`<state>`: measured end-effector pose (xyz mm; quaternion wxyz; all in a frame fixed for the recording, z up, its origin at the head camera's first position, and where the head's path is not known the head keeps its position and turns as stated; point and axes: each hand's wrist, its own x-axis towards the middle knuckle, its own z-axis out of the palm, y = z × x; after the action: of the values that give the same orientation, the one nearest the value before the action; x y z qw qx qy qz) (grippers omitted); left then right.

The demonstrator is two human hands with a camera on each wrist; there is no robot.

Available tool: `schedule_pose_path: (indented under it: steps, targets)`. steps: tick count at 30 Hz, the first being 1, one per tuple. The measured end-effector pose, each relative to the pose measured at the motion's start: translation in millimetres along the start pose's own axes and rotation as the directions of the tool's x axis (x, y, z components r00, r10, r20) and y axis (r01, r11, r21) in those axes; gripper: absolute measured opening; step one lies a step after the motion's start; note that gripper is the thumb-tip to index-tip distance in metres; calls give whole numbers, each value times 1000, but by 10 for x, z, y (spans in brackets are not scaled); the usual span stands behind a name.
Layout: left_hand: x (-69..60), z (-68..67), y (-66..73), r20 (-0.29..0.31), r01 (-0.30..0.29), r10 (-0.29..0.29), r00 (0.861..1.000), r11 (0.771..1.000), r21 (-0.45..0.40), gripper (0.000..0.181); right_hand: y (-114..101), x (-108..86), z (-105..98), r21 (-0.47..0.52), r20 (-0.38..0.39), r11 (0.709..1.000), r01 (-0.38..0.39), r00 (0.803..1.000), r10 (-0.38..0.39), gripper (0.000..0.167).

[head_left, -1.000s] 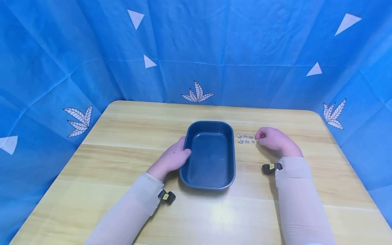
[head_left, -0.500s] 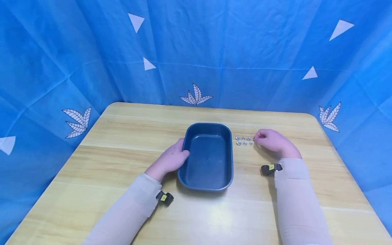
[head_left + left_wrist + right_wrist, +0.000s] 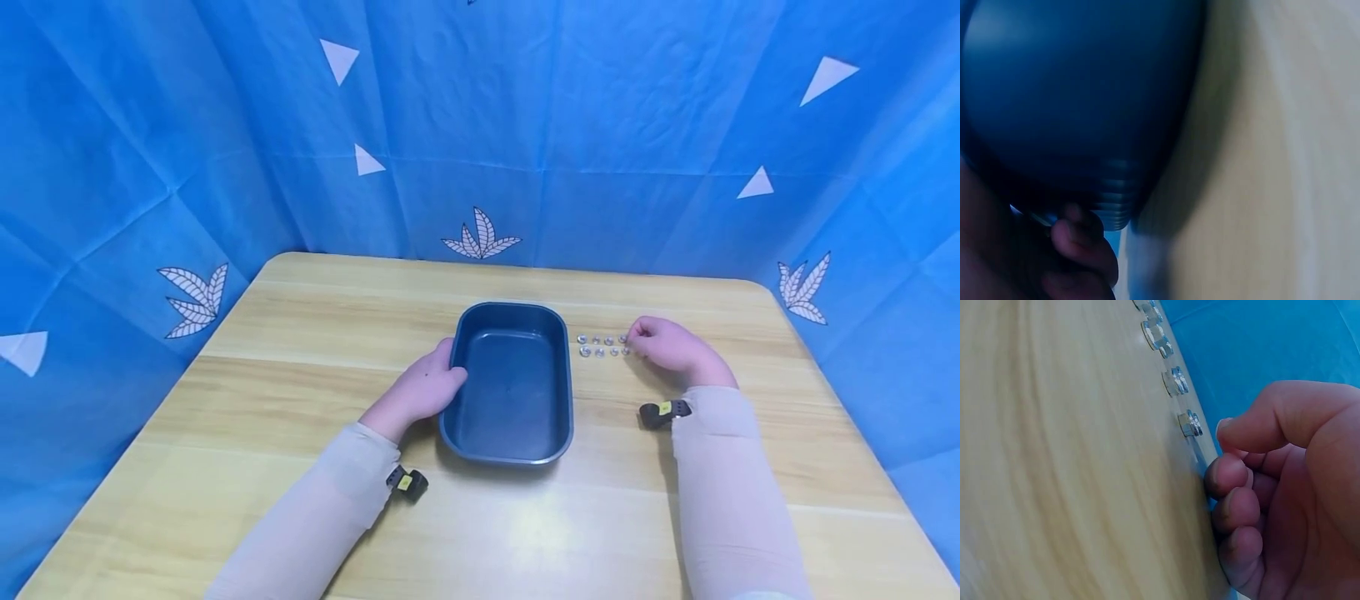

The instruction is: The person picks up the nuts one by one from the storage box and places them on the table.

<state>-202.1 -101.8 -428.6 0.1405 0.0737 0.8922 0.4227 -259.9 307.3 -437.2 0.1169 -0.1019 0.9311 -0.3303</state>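
Note:
My left hand (image 3: 423, 387) grips the left wall of a dark blue plastic tub (image 3: 510, 461), thumb over the rim and fingers outside. In the left wrist view, curled fingertips (image 3: 1085, 244) lie against the outside of the tub (image 3: 1085, 94). To the tub's right, several small shiny metal pieces (image 3: 585, 352), resembling flanged nuts, form two short rows. My right hand (image 3: 667, 346) is at the right end of these rows. In the right wrist view, its fingers curl with thumb and index close together. Nothing shows between them; the nearest metal piece (image 3: 1190, 424) stands just beyond the thumb.
The wooden table (image 3: 300, 333) has rounded far corners. A blue cloth (image 3: 465, 108) with white triangles and leaf prints hangs around its back and sides. Each wrist carries a small black camera (image 3: 656, 415).
The right fingers have drawn slightly right from the row ends, and the last piece of the far row now shows beside them. The left hand keeps its grip on the tub.

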Motion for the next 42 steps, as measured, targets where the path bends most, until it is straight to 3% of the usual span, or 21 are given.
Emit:
schedule_pose_path:
  steps: [11,18,24,28,30,34,39,42]
  targets:
    - [-4,70,-84,33,42,-40,999,998,-56,59,29,-38,86,17,2,1000,-22,1000,22,19]
    - [34,-24,-14,94,-8,13,995,999,-49,62,19,-132,6,19,15,999,-28,999,28,19]
    - [-22,-209,-16,16,-55,55,998,998,10,67,22,-257,13,118,44,992,-40,998,35,27]
    - [-50,-339,-47,-35,-137,140,989,987,82,75,-12,-345,-3,110,-4,994,-26,1000,27,38]
    - [-55,-405,-57,-61,-185,195,979,973,139,78,-46,-380,-37,44,-56,999,8,998,-6,43]
    - [-68,-552,-59,-121,-236,283,951,923,303,77,-150,-438,-106,-114,-160,992,61,984,-79,54]
    - [-50,-742,-18,-180,-268,379,908,855,444,72,-326,-482,-152,-230,-277,971,66,952,-131,61]
    - [-30,-815,12,-203,-274,435,877,801,532,71,-446,-501,-151,-308,-321,949,64,932,-167,61]
